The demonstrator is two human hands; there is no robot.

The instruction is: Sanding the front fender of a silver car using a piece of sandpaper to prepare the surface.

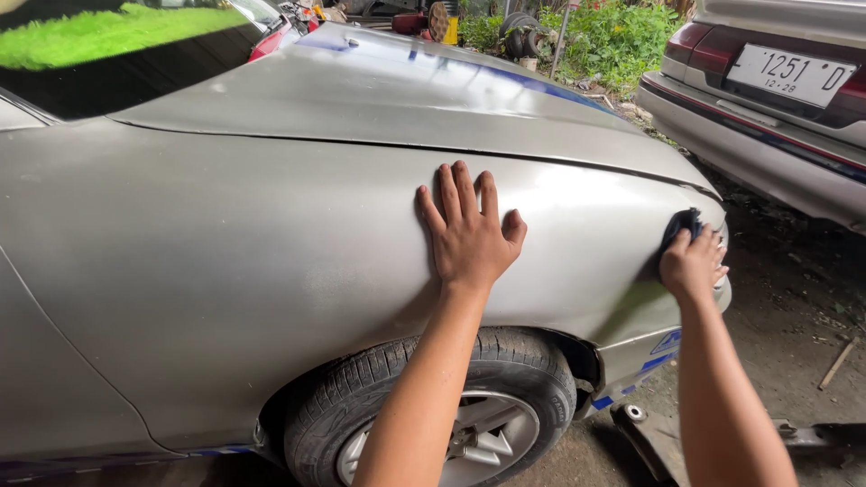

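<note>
second silver car's rear bumper [722, 135], green bushes [613, 36], perhaps stacked tyres [519, 36] behind

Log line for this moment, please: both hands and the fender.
left hand: flat on grey fender, open | right hand: pressing dark cloth at fender's front end | front wheel below
</note>
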